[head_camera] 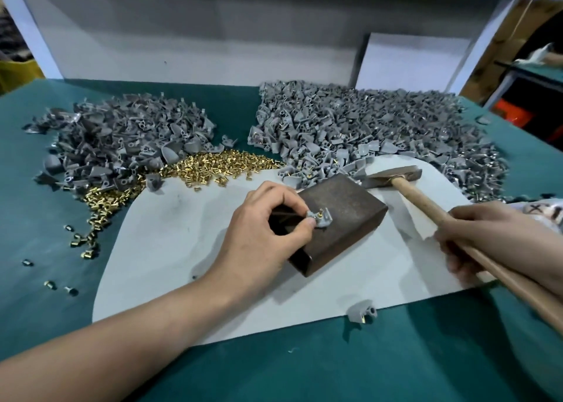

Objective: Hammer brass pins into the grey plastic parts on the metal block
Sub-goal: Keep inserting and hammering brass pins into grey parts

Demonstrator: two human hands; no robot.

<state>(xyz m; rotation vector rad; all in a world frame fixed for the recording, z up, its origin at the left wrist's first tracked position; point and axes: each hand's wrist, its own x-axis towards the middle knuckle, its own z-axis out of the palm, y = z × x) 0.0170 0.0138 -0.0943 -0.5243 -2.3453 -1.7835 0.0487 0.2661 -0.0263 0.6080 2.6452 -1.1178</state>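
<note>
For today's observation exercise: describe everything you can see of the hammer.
The hammer has a worn, dull metal head and a pale wooden handle. The head lies beyond the metal block, beside the right-hand pile of grey parts. The handle slants toward the viewer, gripped in the right hand.

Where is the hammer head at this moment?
In the head view, the hammer head is right of centre, just beyond the far right corner of the metal block, at the edge of the right pile of grey parts.
</note>
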